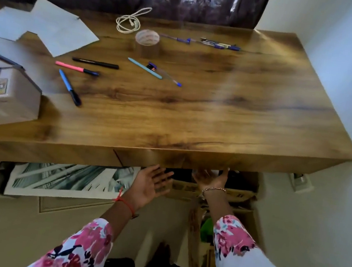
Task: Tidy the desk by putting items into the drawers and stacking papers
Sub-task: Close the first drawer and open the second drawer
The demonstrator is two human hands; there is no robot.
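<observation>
A wooden desk [231, 109] carries loose pens [70, 87], a pink marker [76, 68], a black pen [95, 63], a light blue pen [144, 68], more pens at the back [220, 45], a roll of brown tape [147, 43], a coiled white cable [129, 21] and white papers [49, 25]. My left hand [151, 184] hovers palm up just below the desk's front edge, fingers straight, holding nothing. My right hand [210, 178] reaches palm up under the drawer front [189, 160]; its fingertips are hidden beneath the edge.
A grey box [4, 96] with pens in it sits at the desk's left. Under the desk lie a leaf-patterned print [67, 179] and cardboard boxes [218, 196]. A white wall stands to the right, with a socket [299, 181]. Dark curtains hang behind.
</observation>
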